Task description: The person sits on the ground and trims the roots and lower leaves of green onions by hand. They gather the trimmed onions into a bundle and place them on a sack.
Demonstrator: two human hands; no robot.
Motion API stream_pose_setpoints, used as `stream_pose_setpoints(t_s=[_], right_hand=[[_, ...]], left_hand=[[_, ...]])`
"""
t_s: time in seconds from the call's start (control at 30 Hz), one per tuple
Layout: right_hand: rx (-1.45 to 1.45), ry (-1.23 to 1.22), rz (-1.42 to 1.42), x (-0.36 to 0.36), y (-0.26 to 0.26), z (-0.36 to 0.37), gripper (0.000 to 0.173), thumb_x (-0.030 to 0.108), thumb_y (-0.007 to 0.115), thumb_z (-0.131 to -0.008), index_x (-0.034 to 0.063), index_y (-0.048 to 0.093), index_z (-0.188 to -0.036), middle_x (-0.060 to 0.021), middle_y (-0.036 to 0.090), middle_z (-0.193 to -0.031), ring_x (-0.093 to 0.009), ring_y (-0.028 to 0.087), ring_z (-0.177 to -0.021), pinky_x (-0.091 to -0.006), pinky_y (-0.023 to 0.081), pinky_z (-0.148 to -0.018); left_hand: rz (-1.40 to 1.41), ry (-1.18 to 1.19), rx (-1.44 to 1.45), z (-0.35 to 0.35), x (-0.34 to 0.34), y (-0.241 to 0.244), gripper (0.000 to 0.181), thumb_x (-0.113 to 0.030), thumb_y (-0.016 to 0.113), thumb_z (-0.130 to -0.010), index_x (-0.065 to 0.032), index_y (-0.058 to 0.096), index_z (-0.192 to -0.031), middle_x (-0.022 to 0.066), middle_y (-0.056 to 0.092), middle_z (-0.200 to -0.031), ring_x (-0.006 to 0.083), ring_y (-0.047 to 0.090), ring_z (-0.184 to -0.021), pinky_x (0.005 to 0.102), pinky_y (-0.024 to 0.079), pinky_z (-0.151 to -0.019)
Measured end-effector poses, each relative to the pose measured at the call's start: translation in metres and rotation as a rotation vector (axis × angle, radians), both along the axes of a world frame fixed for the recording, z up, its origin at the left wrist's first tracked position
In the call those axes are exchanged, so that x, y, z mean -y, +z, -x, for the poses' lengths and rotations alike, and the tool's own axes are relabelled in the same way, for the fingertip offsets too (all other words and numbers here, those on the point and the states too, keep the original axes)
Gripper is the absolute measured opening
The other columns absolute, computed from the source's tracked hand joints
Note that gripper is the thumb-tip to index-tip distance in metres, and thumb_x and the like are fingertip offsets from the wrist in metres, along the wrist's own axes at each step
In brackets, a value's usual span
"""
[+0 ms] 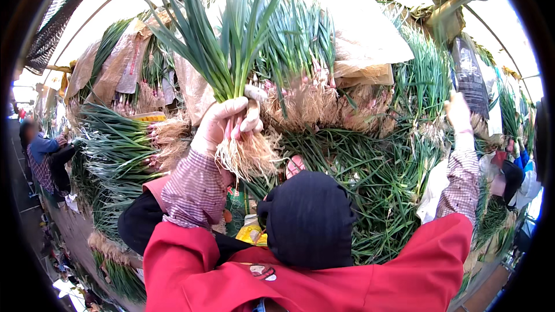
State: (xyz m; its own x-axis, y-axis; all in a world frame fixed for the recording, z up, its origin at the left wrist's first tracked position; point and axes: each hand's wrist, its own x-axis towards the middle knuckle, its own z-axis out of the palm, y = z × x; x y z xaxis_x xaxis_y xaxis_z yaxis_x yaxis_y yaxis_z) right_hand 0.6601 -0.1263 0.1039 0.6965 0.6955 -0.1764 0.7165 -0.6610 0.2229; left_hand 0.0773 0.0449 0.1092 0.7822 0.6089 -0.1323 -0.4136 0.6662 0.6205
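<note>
Upright in my left hand (pixel 234 117) is a bunch of green garlic (pixel 234 52), gripped just above its pinkish bulbs. The long green leaves fan out above my fingers, and pale roots (pixel 247 151) hang below them. My right hand (pixel 458 112) is raised at the far right, beside standing garlic stalks (pixel 422 82) and a dark plastic bag (pixel 470 78). Its fingers are small and partly blurred, so whether they hold anything cannot be told. Loose green leaves (pixel 386 182) lie in a heap between my arms.
Garlic bunches with roots (pixel 130 138) lie stacked at left. More garlic (pixel 299 52) stands along the back, partly under pale sheeting (pixel 368 34). A dark-covered rounded shape (pixel 310 221) is close in front of me. A seated person (pixel 43 156) is at far left; another person (pixel 511 177) is at far right.
</note>
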Motion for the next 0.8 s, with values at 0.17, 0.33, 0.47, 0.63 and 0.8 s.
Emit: stream_pose_setpoints(t_s=[0.17, 0.33, 0.47, 0.63, 0.8], right_hand=[[-0.738, 0.421, -0.541, -0.083, -0.030, 0.237, 0.031, 0.024, 0.055, -0.091, 0.0049, 0.063, -0.115, -0.0154, 0.062, -0.113, -0.029, 0.060, -0.106, -0.0348, 0.046, -0.093], [-0.625, 0.620, -0.512, -0.126, -0.075, 0.312, 0.028, 0.033, 0.056, -0.092, 0.0070, 0.066, -0.096, -0.0108, 0.067, -0.090, -0.028, 0.066, -0.079, -0.0385, 0.052, -0.074], [-0.621, 0.283, -0.324, -0.153, -0.081, 0.262, 0.040, 0.046, 0.055, -0.088, 0.0087, 0.068, -0.083, -0.0138, 0.069, -0.084, -0.030, 0.066, -0.075, -0.0394, 0.050, -0.074], [-0.427, 0.282, -0.516, -0.138, -0.075, 0.272, 0.029, 0.036, 0.056, -0.090, 0.0093, 0.066, -0.083, -0.0089, 0.067, -0.076, -0.025, 0.065, -0.065, -0.0383, 0.052, -0.063], [-0.460, 0.684, -0.608, -0.071, -0.057, 0.359, 0.029, 0.036, 0.062, -0.088, 0.0102, 0.056, -0.076, -0.0075, 0.058, -0.070, -0.021, 0.060, -0.057, -0.0334, 0.049, -0.052]], left_hand=[[0.382, 0.058, 0.238, 0.004, 0.024, -0.044, 0.030, -0.019, 0.055, -0.092, -0.0007, 0.052, -0.115, 0.0010, 0.053, -0.077, 0.0076, 0.044, -0.054, 0.0264, 0.036, -0.064], [0.140, 0.193, 0.461, 0.023, -0.006, -0.010, 0.037, -0.015, 0.049, -0.094, -0.0088, 0.041, -0.130, -0.0012, 0.050, -0.078, 0.0063, 0.046, -0.065, 0.0241, 0.045, -0.068], [0.108, 0.311, 0.353, 0.029, -0.029, -0.009, 0.055, -0.017, 0.049, -0.095, -0.0102, 0.030, -0.147, -0.0030, 0.048, -0.072, 0.0059, 0.046, -0.070, 0.0294, 0.046, -0.074], [0.096, 0.108, 0.006, 0.007, -0.026, -0.065, 0.049, -0.008, 0.055, -0.088, 0.0043, 0.044, -0.134, 0.0120, 0.065, -0.096, 0.0116, 0.055, -0.061, 0.0324, 0.055, -0.071], [0.341, 0.055, -0.310, -0.060, 0.024, -0.072, 0.035, -0.011, 0.057, -0.091, 0.0035, 0.056, -0.122, 0.0121, 0.067, -0.089, 0.0140, 0.061, -0.060, 0.0260, 0.053, -0.056]])
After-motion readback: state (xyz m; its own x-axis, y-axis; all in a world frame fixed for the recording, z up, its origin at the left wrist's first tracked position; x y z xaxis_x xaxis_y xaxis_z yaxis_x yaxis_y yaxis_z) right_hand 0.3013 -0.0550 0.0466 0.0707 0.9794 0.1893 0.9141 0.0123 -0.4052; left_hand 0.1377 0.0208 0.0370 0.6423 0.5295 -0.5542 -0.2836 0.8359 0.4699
